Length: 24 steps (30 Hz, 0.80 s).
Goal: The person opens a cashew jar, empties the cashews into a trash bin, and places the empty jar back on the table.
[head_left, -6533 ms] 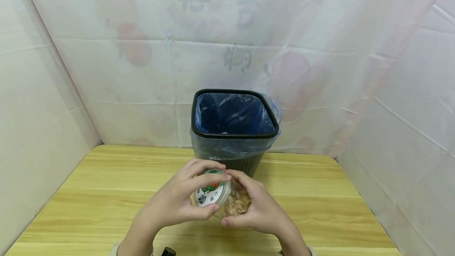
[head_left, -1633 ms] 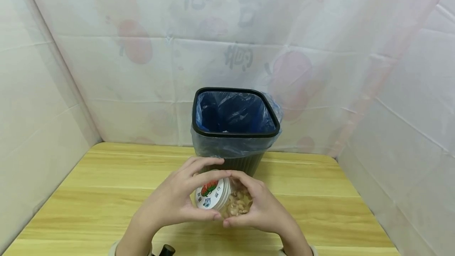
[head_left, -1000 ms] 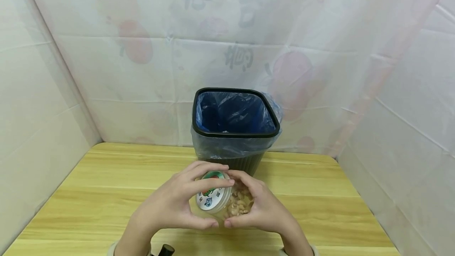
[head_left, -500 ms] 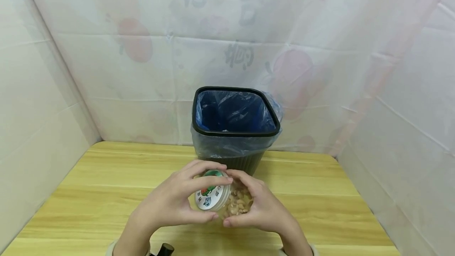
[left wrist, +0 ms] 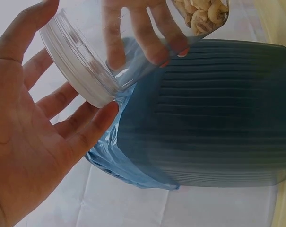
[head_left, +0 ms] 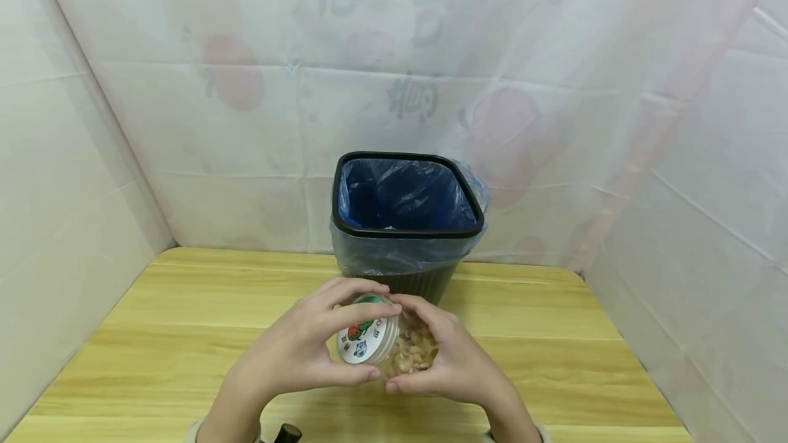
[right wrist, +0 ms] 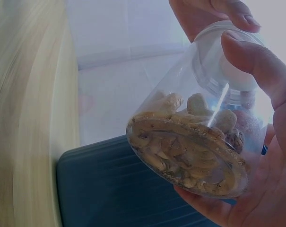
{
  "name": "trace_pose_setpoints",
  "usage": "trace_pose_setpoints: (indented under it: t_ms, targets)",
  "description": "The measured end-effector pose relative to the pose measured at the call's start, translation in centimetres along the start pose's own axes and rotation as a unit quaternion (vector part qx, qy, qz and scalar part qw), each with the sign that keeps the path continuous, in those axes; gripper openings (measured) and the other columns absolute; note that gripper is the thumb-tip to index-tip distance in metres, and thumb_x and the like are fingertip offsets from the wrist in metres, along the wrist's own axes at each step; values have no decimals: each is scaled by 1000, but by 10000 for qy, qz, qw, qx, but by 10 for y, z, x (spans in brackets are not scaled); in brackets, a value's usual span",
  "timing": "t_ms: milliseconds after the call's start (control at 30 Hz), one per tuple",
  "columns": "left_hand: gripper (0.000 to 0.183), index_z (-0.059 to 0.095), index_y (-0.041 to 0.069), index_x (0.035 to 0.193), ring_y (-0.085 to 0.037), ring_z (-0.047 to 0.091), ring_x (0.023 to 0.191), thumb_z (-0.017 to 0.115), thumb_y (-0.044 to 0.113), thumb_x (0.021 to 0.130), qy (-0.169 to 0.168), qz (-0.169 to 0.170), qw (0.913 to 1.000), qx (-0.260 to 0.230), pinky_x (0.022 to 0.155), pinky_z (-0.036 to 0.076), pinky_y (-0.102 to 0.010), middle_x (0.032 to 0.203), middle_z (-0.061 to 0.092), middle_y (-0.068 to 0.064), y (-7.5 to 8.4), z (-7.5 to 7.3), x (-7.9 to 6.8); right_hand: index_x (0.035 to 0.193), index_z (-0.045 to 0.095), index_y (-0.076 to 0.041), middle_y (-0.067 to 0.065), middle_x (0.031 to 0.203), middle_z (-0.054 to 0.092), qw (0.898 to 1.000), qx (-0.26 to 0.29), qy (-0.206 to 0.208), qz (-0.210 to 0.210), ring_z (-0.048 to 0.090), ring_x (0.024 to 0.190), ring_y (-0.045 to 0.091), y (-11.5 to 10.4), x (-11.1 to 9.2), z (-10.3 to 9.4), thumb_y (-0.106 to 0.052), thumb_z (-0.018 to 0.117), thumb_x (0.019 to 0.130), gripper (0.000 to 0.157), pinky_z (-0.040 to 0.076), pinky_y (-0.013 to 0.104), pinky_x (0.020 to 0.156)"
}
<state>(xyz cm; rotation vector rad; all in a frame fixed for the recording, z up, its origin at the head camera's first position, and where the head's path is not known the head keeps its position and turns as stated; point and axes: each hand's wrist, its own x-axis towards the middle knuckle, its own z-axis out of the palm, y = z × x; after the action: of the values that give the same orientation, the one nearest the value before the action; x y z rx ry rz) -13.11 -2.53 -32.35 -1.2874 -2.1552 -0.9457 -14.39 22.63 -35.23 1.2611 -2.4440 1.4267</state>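
Observation:
A clear plastic jar [right wrist: 171, 101] of cashew nuts [head_left: 414, 351] is tilted in the air above the table, its lid end toward the left. The right hand [head_left: 458, 364] grips the jar's body, thumb on the near side and fingers on the far side. At the lid [head_left: 359, 348], white with a printed picture, the left hand [head_left: 295, 347] curls its thumb and fingers round the rim. The left wrist view shows its fingertips against the lid [left wrist: 79, 64], which sits on the jar's mouth. Inside, the nuts lie toward the base [right wrist: 195, 161].
Just behind the hands stands a dark ribbed bin [head_left: 425, 284] with a black rim [head_left: 409, 232] and a bluish plastic liner. Wood-grain table [head_left: 154, 361] lies around it, with pale cloth walls behind and at both sides. A small black object [head_left: 288, 433] shows by the left forearm.
The left fingers have spread off the lid and closed round it again, and its printed picture has turned between frames. The right hand keeps the jar almost still; the bin has stayed put.

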Motion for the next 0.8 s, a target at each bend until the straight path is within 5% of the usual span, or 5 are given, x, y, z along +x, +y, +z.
trace_pose_setpoints:
  t_ms: [800]
  targets:
    - [71,58,31,140,-14,52,125,85,47,76,-137,-508,9985,156,93,53,-38,136,55,6,0,1,-1,147,44,-22,-4,136,59,9999,-101,48,30,62,114,16,-1,1,1,-37,90,73,88,54,37,96]
